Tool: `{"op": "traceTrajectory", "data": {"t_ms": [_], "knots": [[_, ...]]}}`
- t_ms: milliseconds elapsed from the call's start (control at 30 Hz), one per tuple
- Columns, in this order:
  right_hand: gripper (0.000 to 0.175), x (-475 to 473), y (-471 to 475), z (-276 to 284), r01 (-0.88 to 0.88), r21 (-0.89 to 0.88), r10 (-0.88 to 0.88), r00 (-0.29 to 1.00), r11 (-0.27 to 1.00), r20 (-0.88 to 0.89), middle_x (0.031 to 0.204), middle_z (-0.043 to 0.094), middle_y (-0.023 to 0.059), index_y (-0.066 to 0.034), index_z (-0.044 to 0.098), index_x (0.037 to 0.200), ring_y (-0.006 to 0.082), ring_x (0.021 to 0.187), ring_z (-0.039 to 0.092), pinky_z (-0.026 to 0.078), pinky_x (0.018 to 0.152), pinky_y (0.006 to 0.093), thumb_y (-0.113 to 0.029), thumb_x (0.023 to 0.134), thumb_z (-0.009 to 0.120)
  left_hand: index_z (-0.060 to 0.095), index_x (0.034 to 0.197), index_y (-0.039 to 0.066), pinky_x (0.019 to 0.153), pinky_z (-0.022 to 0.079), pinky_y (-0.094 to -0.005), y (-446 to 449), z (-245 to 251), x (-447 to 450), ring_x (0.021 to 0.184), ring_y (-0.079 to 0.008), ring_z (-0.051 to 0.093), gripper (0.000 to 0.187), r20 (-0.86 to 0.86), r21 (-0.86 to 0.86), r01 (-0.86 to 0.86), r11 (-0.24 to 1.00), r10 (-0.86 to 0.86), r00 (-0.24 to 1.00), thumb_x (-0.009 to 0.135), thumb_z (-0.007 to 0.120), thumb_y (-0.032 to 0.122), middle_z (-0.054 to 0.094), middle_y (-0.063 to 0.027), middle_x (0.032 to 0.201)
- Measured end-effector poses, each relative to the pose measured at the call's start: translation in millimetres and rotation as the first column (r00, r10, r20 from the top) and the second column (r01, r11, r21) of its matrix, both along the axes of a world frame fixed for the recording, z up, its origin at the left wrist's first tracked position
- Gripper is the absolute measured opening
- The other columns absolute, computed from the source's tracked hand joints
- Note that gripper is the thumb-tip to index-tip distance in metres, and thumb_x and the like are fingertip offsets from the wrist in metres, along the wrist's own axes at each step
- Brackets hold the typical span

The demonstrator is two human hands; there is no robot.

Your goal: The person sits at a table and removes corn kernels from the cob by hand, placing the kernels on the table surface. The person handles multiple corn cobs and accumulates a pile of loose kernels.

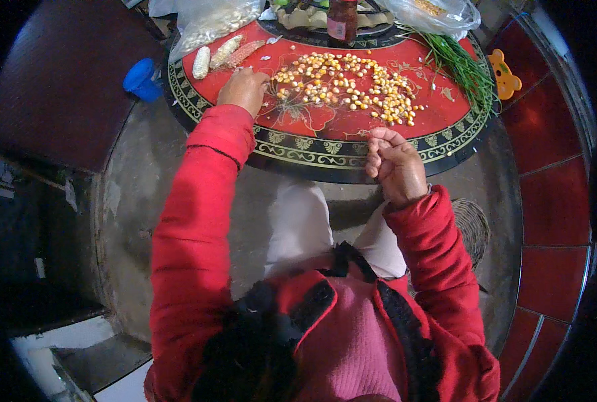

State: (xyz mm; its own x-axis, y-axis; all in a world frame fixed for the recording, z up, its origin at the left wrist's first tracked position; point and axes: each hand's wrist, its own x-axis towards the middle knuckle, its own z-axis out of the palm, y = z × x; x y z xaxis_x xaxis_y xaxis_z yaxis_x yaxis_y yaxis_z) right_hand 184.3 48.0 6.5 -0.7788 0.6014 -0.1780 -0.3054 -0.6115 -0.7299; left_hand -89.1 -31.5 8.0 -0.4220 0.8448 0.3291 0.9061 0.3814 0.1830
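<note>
Loose corn kernels lie spread over a round red table with a black and gold patterned border. My left hand rests on the tabletop at the left end of the kernels, its fingertips hidden from view. Just beyond it lie stripped corn cobs, two pale and one pinkish. Over the near table edge my right hand is raised, palm partly turned up and fingers curled, close to the nearest kernels. Whether anything small sits between those fingers cannot be made out.
A bundle of long green stalks lies along the right edge. At the back stand a jar of dark red contents, a plastic bag of pale pieces and another clear bag. A blue plastic container is beyond the left edge.
</note>
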Motion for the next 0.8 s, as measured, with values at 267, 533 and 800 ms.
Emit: {"op": "traceTrajectory", "data": {"t_ms": [267,533,800], "knots": [[0.018,-0.2,2.7,-3.1,-0.039,0.0,0.039,0.998,0.999,-0.051,0.076,0.048,0.0067,0.0023,0.043,0.096,0.0136,0.06,0.045,0.041,0.052,0.0266,-0.002,0.079,0.038,0.052,0.07,0.002,0.066,0.042,-0.0394,2.2,-1.5,-0.8,0.073,-0.031,0.053,0.005,-0.047,-0.077,-0.069,0.995,0.065,0.997,0.068,0.053,0.007,0.054,-0.0153,0.075],[0.014,1.2,-0.6,2.2,-0.012,-0.003,0.011,0.999,1.0,-0.038,0.073,0.048,0.0042,0.0001,0.046,0.092,0.0107,0.057,0.043,0.037,0.05,0.0238,-0.003,0.08,0.041,0.052,0.074,-0.001,0.066,0.043,-0.0414,-4.6,1.4,2.9,0.073,-0.0352,0.053,0.012,0.047,-0.036,-0.049,0.998,0.051,0.998,0.063,0.05,0.004,0.053,-0.0211,0.077],[0.014,0.1,-1.2,0.0,-0.011,-0.005,0.01,0.998,1.0,-0.064,0.073,0.048,0.0053,0.0003,0.046,0.092,0.0115,0.055,0.043,0.038,0.049,0.0245,-0.003,0.08,0.04,0.05,0.086,-0.002,0.057,0.046,-0.0217,-11.9,6.4,11.4,0.071,-0.0133,0.053,0.015,0.869,0.462,-0.4,0.791,-0.316,0.38,0.072,0.051,0.002,0.051,-0.0057,0.072]]}}
